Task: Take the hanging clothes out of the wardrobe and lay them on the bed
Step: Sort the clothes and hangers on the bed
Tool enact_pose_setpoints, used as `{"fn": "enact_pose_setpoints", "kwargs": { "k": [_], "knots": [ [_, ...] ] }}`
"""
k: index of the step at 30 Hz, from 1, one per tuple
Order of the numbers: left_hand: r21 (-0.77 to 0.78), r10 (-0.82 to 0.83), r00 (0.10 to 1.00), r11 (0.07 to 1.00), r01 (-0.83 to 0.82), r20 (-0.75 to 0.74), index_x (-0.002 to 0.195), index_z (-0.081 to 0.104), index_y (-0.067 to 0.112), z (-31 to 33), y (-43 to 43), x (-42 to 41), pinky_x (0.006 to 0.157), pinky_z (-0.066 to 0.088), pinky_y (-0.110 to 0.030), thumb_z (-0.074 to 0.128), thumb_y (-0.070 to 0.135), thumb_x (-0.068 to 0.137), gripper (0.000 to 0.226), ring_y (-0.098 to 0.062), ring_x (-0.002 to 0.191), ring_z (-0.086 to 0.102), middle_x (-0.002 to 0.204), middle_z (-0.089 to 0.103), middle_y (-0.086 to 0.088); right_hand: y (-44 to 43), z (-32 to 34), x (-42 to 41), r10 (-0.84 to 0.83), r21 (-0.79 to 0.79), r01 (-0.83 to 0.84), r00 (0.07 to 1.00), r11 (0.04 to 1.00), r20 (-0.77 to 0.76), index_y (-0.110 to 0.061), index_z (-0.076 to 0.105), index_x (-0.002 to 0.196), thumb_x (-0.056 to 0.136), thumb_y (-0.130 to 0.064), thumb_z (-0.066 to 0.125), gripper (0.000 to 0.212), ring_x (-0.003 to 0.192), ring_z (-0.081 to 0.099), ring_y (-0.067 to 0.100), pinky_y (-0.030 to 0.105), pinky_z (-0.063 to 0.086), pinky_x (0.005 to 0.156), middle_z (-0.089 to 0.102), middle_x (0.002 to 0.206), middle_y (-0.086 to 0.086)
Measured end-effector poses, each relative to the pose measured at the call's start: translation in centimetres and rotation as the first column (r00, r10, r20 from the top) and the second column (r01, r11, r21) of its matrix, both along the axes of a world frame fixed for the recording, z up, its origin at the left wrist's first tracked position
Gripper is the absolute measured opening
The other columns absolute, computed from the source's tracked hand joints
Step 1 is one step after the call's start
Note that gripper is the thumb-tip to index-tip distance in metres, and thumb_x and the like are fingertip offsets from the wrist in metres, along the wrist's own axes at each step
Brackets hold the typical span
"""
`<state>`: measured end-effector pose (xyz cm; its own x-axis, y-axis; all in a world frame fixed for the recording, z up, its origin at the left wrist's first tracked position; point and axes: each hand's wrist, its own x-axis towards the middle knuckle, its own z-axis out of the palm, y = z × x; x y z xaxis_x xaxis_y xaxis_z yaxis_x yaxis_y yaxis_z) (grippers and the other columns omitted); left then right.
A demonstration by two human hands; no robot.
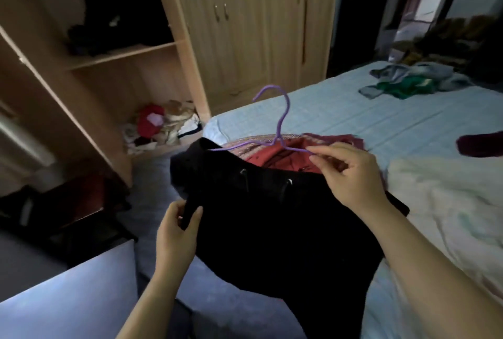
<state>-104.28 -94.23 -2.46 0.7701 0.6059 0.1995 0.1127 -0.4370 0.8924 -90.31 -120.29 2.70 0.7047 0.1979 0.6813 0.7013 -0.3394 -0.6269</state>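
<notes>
A black hooded garment point(272, 218) with drawstring eyelets hangs over the near corner of the bed point(367, 115). A purple wire hanger point(280, 126) sticks up from its neck. My right hand point(345, 172) pinches the hanger's right arm. My left hand point(177, 227) grips the garment's left shoulder edge. Red clothes point(285, 159) lie on the bed beneath the hanger. The open wardrobe point(122, 52) stands at the left, its upper compartment dark.
A heap of red and beige clothes point(160, 126) lies on the wardrobe floor. Green and grey clothes point(408, 82) sit at the bed's far side, a dark red item point(479, 145) at the right edge, a white duvet point(449, 202) nearer me. Closed wardrobe doors point(245, 25) stand behind.
</notes>
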Motion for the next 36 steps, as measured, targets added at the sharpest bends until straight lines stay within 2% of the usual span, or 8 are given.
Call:
{"fn": "enact_pose_setpoints", "kwargs": {
  "k": [7, 13, 17, 23, 26, 28, 32, 36],
  "knots": [
    [-0.13, 0.201, 0.979, 0.972, -0.197, 0.018, 0.085, 0.052, 0.026, -3.8, 10.2, -2.7, 0.055, 0.043, -0.014, 0.058, 0.019, 0.091, 0.011, -0.002, 0.06, 0.056, 0.071, 0.06, 0.003, 13.1, -0.4, 1.2, 0.102, -0.032, -0.103, 0.994, 0.994, -0.038, -0.018, 0.072, 0.098, 0.083, -0.006, 0.068, 0.019, 0.079, 0.06, -0.007, 0.006, 0.042, 0.077, 0.066, 0.087, -0.012],
    [-0.176, 0.331, 0.941, 0.933, -0.316, 0.065, 0.088, 0.052, 0.027, -3.0, 18.5, 1.3, 0.057, 0.044, -0.014, 0.057, 0.021, 0.092, 0.01, 0.001, 0.062, 0.055, 0.073, 0.058, 0.007, 21.8, -0.2, 6.6, 0.102, 0.007, -0.102, 0.992, 0.995, -0.076, -0.025, 0.069, 0.097, 0.085, -0.012, 0.067, 0.018, 0.067, 0.055, -0.005, 0.006, 0.039, 0.068, 0.063, 0.08, -0.022],
    [-0.164, 0.328, 0.943, 0.934, -0.316, 0.052, 0.09, 0.053, 0.023, -3.3, 24.3, 7.7, 0.057, 0.045, -0.014, 0.057, 0.022, 0.092, 0.005, 0.001, 0.065, 0.058, 0.075, 0.06, 0.007, 28.4, -1.3, 11.9, 0.122, 0.016, -0.121, 0.987, 0.993, -0.104, -0.028, 0.067, 0.096, 0.086, -0.011, 0.066, 0.019, 0.063, 0.054, -0.003, 0.004, 0.036, 0.062, 0.061, 0.076, -0.027],
    [-0.11, 0.406, 0.914, 0.908, -0.405, -0.013, 0.091, 0.051, 0.023, -4.1, 34.8, 19.5, 0.053, 0.042, -0.016, 0.055, 0.022, 0.093, 0.005, -0.001, 0.062, 0.057, 0.077, 0.06, 0.002, 39.6, -1.9, 24.1, 0.208, 0.015, -0.208, 0.971, 0.978, -0.118, -0.021, 0.071, 0.095, 0.084, -0.009, 0.067, 0.016, 0.064, 0.055, 0.005, 0.009, 0.037, 0.057, 0.066, 0.08, -0.004],
    [-0.071, 0.434, 0.901, 0.898, -0.434, -0.021, 0.085, 0.049, 0.03, -3.2, 40.1, 25.1, 0.058, 0.047, -0.029, 0.058, 0.021, 0.091, 0.014, -0.016, 0.066, 0.06, 0.075, 0.06, 0.001, 45.5, -1.0, 31.1, 0.25, 0.014, -0.251, 0.96, 0.968, -0.128, -0.023, 0.072, 0.095, 0.084, -0.008, 0.068, 0.019, 0.065, 0.055, 0.01, 0.011, 0.039, 0.057, 0.065, 0.08, -0.01],
    [-0.045, 0.419, 0.908, 0.907, -0.419, -0.012, 0.083, 0.05, 0.034, -2.2, 43.6, 29.3, 0.061, 0.049, -0.037, 0.061, 0.021, 0.089, 0.018, -0.013, 0.066, 0.06, 0.075, 0.06, 0.003, 49.4, -0.7, 35.7, 0.258, 0.008, -0.259, 0.958, 0.966, -0.125, -0.022, 0.073, 0.095, 0.083, -0.008, 0.069, 0.019, 0.066, 0.055, 0.013, 0.013, 0.039, 0.057, 0.065, 0.078, -0.009],
    [0.038, 0.396, 0.917, 0.917, -0.398, 0.043, 0.08, 0.05, 0.033, -0.3, 50.2, 37.4, 0.059, 0.042, -0.017, 0.064, 0.016, 0.087, 0.024, -0.002, 0.07, 0.056, 0.075, 0.058, 0.016, 57.5, -0.2, 43.9, 0.295, 0.01, -0.297, 0.944, 0.955, -0.148, -0.019, 0.074, 0.096, 0.084, -0.009, 0.069, 0.017, 0.065, 0.056, 0.016, 0.015, 0.041, 0.059, 0.064, 0.075, -0.009],
    [0.068, 0.41, 0.908, 0.907, -0.416, 0.09, 0.082, 0.051, 0.021, 0.8, 59.3, 45.4, 0.058, 0.037, -0.014, 0.066, 0.013, 0.086, 0.017, -0.004, 0.065, 0.051, 0.068, 0.051, 0.006, 67.0, 1.2, 51.5, 0.34, 0.064, -0.334, 0.931, 0.94, -0.132, -0.024, 0.073, 0.092, 0.083, -0.016, 0.068, 0.013, 0.061, 0.055, 0.009, 0.01, 0.039, 0.058, 0.063, 0.072, -0.018]
  ]
}}
